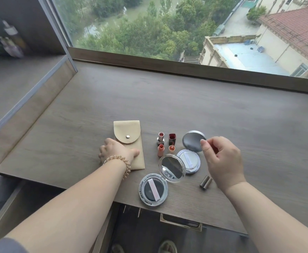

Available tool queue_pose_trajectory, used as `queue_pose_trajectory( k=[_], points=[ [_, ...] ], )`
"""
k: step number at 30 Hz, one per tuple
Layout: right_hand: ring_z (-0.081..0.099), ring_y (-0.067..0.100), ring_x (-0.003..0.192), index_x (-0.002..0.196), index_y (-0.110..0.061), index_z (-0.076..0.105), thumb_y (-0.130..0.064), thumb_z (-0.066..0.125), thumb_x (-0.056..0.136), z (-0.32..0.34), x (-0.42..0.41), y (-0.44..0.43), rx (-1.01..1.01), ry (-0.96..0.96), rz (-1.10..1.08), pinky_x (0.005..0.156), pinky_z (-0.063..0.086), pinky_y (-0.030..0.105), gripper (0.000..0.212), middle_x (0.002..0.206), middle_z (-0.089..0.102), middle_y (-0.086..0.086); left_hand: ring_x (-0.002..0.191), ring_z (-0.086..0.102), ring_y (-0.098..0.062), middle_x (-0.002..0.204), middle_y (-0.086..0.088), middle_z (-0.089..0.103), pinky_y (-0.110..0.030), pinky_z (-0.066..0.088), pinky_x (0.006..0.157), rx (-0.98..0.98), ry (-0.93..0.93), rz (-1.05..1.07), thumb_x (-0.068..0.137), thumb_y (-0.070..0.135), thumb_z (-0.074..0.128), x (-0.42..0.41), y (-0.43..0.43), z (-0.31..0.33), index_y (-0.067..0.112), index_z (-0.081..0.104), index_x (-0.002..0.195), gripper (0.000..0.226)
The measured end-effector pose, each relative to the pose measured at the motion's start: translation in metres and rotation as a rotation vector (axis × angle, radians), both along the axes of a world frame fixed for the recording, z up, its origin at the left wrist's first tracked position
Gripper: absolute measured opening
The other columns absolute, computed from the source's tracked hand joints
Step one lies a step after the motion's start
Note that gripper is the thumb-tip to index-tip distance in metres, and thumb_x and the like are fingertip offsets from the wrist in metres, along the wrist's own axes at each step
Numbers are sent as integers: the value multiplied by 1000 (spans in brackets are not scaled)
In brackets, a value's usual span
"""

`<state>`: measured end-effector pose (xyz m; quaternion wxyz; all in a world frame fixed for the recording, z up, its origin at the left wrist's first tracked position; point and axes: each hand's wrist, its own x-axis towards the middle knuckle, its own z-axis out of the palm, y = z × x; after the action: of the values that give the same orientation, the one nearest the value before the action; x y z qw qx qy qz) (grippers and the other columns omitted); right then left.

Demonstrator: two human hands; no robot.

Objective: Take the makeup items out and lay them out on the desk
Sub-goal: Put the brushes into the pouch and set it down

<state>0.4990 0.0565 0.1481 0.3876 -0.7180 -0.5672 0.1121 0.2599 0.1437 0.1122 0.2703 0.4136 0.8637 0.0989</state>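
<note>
Left hand [116, 152] is laid on the lower half of a beige snap-flap pouch [126, 128]. The thumb is stretched across the fabric and the fingers are curled over the pouch's left edge, so it is held flat on the tabletop [241, 115]. A coiled hair tie [121, 163] is worn on that wrist.

Just right of this hand, four uncapped lipsticks [161, 137] are stood upright in a tight square. Nearer the body, a clear compact with a dark puff [153, 191] is lying open, its mirror raised. Between the lipsticks and the right hand, a second compact with a white puff [188, 160] is also open, its grey lid tilted back.

Right hand [222, 157] is held just beside that lid, fingers curled, thumb and forefinger brought together. A small dark item [216, 149] seems to be pinched there, but too much is hidden for it to be named. Below this hand, two brown tubes [205, 182], probably caps, are lying side by side.

The laying-out step is judged nearly finished; whether the pouch is emptied cannot be told. Next, the pinched item would need to be set down near the tubes without the upright lipsticks being knocked.
</note>
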Motion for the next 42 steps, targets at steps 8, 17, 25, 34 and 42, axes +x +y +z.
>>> queue_pose_trajectory(
  k=[8,17,25,34,42],
  points=[
    [53,19,64,68,-16,63,-33,54,82,26,-54,22,79,-30,235,62,46,38,24,67,57,-2,100,61,-31,104,-10,66,-33,47,80,153,-222,-165,69,23,78,-15,4,15,11,58,96,36],
    [44,21,131,122,-22,58,-52,54,77,65,-108,34,71,-240,554,109,31,35,54,139,52,2,85,70,-23,101,-12,72,-31,58,65,157,-1049,-359,77,-5,69,-31,-35,120,16,59,116,45],
    [41,23,134,125,-17,60,-62,54,75,94,-107,35,130,-228,653,111,31,37,67,141,50,6,80,70,-24,93,-12,73,-34,58,64,105,-1204,-443,65,2,68,-47,-56,160,9,61,111,47],
    [71,22,91,77,-9,71,-22,54,90,102,-112,29,583,-556,448,79,56,32,25,90,74,6,71,70,-24,84,-13,72,-33,58,61,100,-1240,-451,72,-3,61,-44,-68,168,9,61,104,34],
    [37,20,53,60,-6,46,-22,45,97,143,-78,41,208,228,5,55,25,38,40,52,42,0,76,69,-27,94,-17,72,-37,58,65,11,-1217,-521,66,0,65,-50,-82,163,5,60,111,46]
  ],
)
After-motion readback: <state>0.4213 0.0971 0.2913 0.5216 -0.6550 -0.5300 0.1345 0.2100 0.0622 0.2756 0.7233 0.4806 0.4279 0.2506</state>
